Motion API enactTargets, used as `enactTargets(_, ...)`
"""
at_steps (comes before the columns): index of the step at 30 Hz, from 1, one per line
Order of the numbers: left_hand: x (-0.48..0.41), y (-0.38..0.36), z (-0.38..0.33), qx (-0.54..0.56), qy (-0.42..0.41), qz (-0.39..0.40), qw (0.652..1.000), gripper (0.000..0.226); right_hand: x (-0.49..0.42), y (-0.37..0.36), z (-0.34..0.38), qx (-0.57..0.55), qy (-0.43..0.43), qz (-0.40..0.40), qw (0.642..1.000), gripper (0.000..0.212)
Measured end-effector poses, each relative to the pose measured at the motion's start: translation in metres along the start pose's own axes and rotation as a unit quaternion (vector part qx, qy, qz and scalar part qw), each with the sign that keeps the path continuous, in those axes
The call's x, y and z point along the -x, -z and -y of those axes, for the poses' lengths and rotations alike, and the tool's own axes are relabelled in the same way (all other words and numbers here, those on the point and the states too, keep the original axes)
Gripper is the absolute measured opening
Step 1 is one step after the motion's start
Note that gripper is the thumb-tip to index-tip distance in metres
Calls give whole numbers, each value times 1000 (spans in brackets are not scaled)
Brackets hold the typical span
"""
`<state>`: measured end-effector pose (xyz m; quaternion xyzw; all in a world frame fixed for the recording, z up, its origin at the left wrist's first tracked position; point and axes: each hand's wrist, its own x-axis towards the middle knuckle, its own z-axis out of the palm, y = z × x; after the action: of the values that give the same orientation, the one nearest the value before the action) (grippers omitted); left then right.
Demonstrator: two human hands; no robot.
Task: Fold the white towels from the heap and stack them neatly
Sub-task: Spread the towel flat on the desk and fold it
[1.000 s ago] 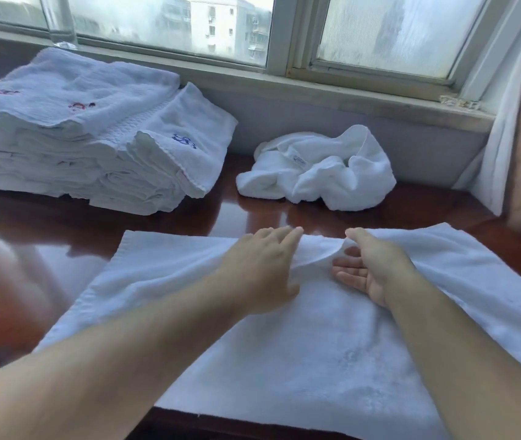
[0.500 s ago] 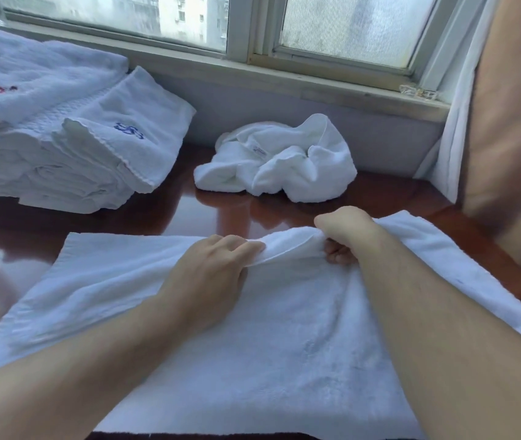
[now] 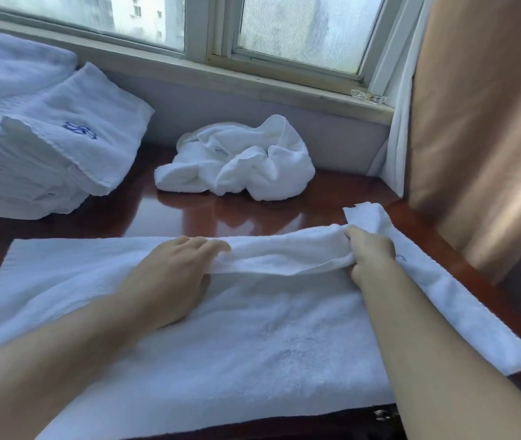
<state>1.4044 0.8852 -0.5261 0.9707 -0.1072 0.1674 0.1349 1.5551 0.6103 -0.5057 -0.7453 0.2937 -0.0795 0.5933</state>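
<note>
A white towel [image 3: 253, 338] lies spread across the near part of the dark red table [image 3: 189, 214]. My left hand [image 3: 173, 274] pinches its far edge near the middle. My right hand [image 3: 370, 255] grips the same edge further right, and the edge is lifted between the two hands into a raised fold. The towel's far right corner [image 3: 364, 214] sticks up past my right hand. A crumpled white towel heap [image 3: 237, 166] sits behind, under the window sill. At the far left stands a stack of folded white towels [image 3: 40, 147] with a blue logo on top.
A window sill [image 3: 253, 81] and wall close off the table's far side. A tan curtain [image 3: 481, 128] with a white lining hangs at the right, down to the table's right edge. Bare table shows between the spread towel and the heap.
Both hands have closed on the towel's far edge and moved apart, my right hand sliding right along it. The edge has risen into a fold. The camera has swung right.
</note>
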Motion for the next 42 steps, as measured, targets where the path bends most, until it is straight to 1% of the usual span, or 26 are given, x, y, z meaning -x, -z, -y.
enactTargets(1, -2, 1, -3, -14, 31, 32, 999, 60, -2, 1, 2, 103, 21, 13, 994, 56)
enactTargets(2, -6, 3, -7, -32, 58, 61, 996, 67, -1, 2, 6, 197, 46, 29, 979, 64)
enactTargets(3, -9, 6, -12, -49, 76, 82, 993, 70, -3, 1, 8, 252, 82, 34, 964, 68)
enactTargets(5, -15, 9, -23, -82, 95, 102, 987, 65, -11, -1, 8, 291, 138, 12, 947, 71)
enactTargets(7, -21, 10, -34, -119, 124, 120, 978, 54, -13, -3, 11, 332, 126, -19, 935, 78)
enactTargets(8, -25, 9, -39, -140, 140, 132, 971, 50, -16, -3, 12, 359, 119, -41, 925, 77)
enactTargets(9, -30, 8, -44, -160, 149, 141, 966, 49, -19, -4, 12, 379, 126, -66, 914, 70)
enactTargets(11, -45, 2, -52, -176, 118, 136, 968, 52, -26, -4, 11, 399, 161, -108, 896, 52)
enactTargets(13, -65, -9, -63, -130, 17, 121, 984, 55, -34, -3, 4, 384, 181, -111, 899, 38)
enactTargets(15, -86, -22, -79, -55, -64, 135, 987, 56, -40, -2, 5, 380, 192, -81, 901, 27)
enactTargets(18, -108, -46, -102, 22, -93, 160, 982, 59, -53, 1, 18, 382, 201, -34, 901, 25)
enactTargets(20, -112, -60, -109, 66, -86, 174, 979, 66, -64, 3, 26, 353, 180, -28, 918, 26)
enactTargets(22, -111, -69, -107, 61, -102, 155, 981, 70, -75, 6, 29, 250, 149, -29, 956, 19)
enactTargets(23, -109, -72, -104, 51, -109, 140, 983, 72, -79, 8, 29, 191, 121, -31, 974, 22)
enactTargets(24, -108, -74, -101, 45, -109, 129, 985, 75, -80, 12, 28, 135, 86, -39, 986, 32)
enactTargets(25, -106, -74, -100, 43, -104, 121, 986, 78, -82, 18, 27, 46, 50, -56, 996, 39)
enactTargets(27, -104, -74, -101, 45, -89, 108, 989, 81, -87, 32, 21, -96, -38, -80, 991, 36)
enactTargets(28, -103, -73, -104, 42, -83, 103, 990, 81, -85, 42, 16, -165, -80, -91, 979, 34)
enactTargets(29, -103, -73, -108, 38, -76, 101, 991, 80, -84, 49, 12, -186, -82, -93, 975, 38)
enactTargets(32, -106, -73, -120, 11, -50, 101, 994, 71, -85, 56, -2, -156, -8, -29, 987, 62)
enactTargets(33, -108, -72, -123, 1, -44, 95, 995, 63, -85, 57, -1, -137, 7, -31, 990, 60)
enactTargets(35, -110, -71, -126, -12, -35, 76, 996, 47, -85, 61, 6, -145, 13, -40, 988, 27)
enactTargets(36, -110, -71, -125, -12, -34, 67, 997, 43, -82, 66, 10, -186, 5, -39, 982, 17)
enactTargets(39, -106, -74, -118, -1, -58, 50, 997, 41, -77, 80, 12, -328, -13, -12, 944, 29)
enactTargets(40, -104, -74, -115, -1, -73, 55, 996, 43, -77, 83, 9, -340, -20, 5, 940, 33)
enactTargets(42, -102, -72, -113, -10, -90, 78, 993, 51, -78, 85, 5, -336, -47, 42, 940, 32)
